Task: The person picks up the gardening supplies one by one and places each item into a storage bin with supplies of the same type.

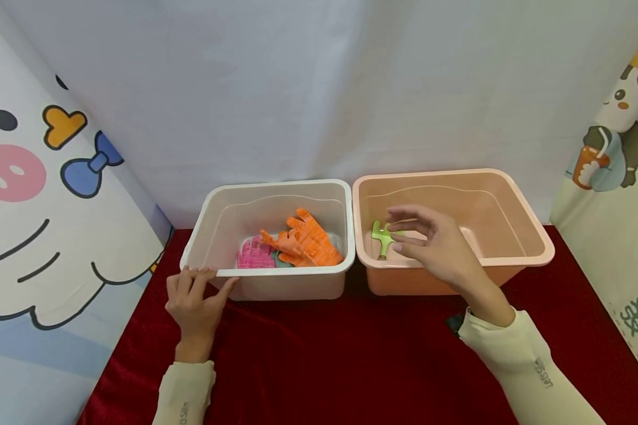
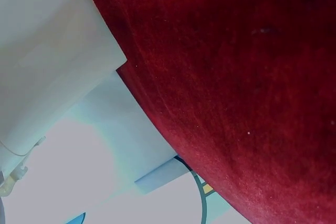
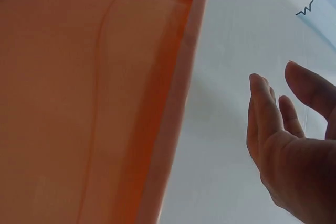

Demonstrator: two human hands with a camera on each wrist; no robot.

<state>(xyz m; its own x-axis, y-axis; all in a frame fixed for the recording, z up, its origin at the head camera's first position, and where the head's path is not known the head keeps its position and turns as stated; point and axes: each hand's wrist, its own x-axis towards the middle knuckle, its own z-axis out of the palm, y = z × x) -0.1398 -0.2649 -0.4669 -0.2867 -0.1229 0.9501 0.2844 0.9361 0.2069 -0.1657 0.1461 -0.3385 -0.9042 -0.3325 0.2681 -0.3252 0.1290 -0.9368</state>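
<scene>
My left hand (image 1: 194, 304) grips the front-left corner of the white bin (image 1: 284, 272), fingers over the rim and thumb against its outer front side. Inside that bin lie orange gloves (image 1: 316, 242), with a pink glove (image 1: 255, 254) and a bit of something grey-green under them. My right hand (image 1: 438, 245) hovers over the front of the peach bin (image 1: 457, 175), fingers loosely bent and holding nothing; the right wrist view shows that hand (image 3: 291, 156) beside the bin's rim. Below its fingertips, a small lime-green hand fork (image 1: 384, 237) lies in the bin, partly hidden.
Both bins stand side by side on a dark red cloth (image 1: 340, 366), against a white backdrop (image 1: 276, 88). Printed cartoon panels rise at the left (image 1: 37, 236) and right (image 1: 606, 236). A small dark object (image 1: 455, 323) shows beside my right wrist.
</scene>
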